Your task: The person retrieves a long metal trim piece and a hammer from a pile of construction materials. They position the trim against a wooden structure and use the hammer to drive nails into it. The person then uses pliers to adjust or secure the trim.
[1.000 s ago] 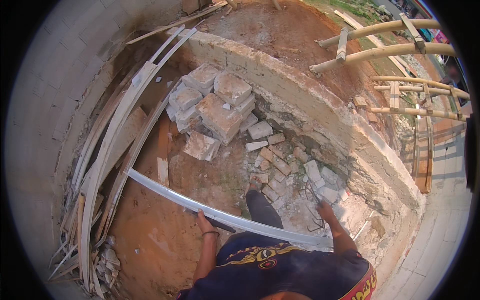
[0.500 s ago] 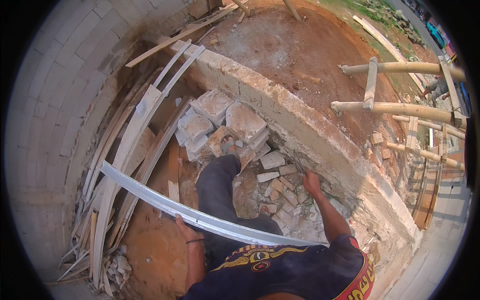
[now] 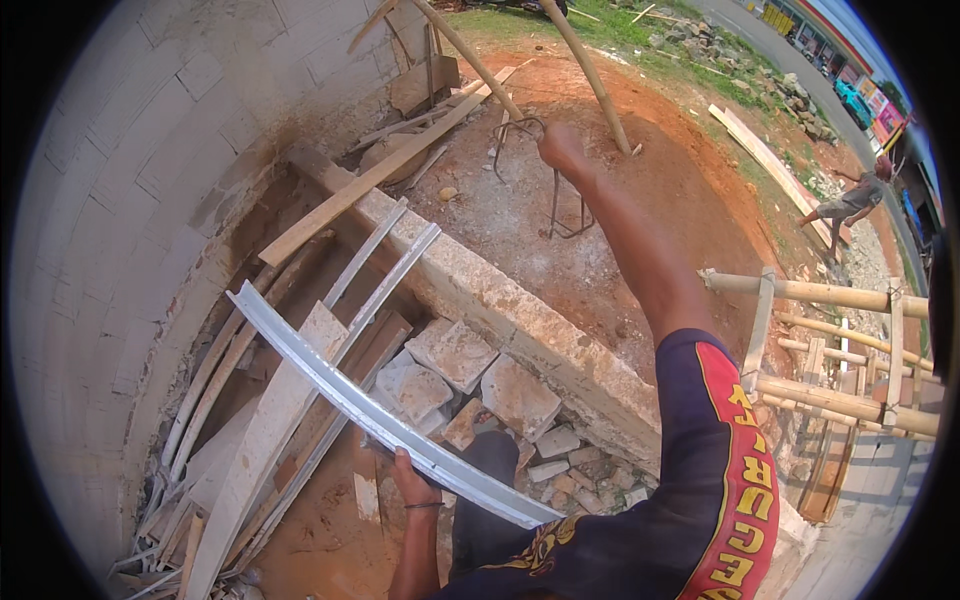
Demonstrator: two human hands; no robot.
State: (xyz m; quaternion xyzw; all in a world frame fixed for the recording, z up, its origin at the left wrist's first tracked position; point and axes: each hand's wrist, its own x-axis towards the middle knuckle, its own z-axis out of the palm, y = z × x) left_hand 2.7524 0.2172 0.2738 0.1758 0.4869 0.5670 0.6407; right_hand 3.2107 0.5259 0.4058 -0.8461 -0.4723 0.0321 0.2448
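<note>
My left hand (image 3: 418, 478) grips a long silver metal channel (image 3: 327, 380), which runs diagonally across my legs, with a dark piece partly hidden under it. My right hand (image 3: 560, 147) is raised over the dirt beyond the low wall, fingers closed on bent metal rods (image 3: 520, 125) that dangle in loops. My sandalled foot (image 3: 487, 427) is on the pale, dirt-stained blocks (image 3: 520, 395) below the wall, among broken brick pieces (image 3: 575, 480).
Low concrete wall (image 3: 580, 360) crosses ahead; tall block wall (image 3: 130, 200) at left, with planks and strips (image 3: 245, 475) along it. Raised dirt (image 3: 670, 210) beyond holds leaning poles (image 3: 600, 90). Bamboo frame (image 3: 820, 285) at right. Another person (image 3: 850, 210) walks near planks, a road behind.
My right arm has swung up and forward with the rods, over the wall. The metal channel has tilted more steeply. One foot stepped onto the blocks, and the view has lifted toward the road.
</note>
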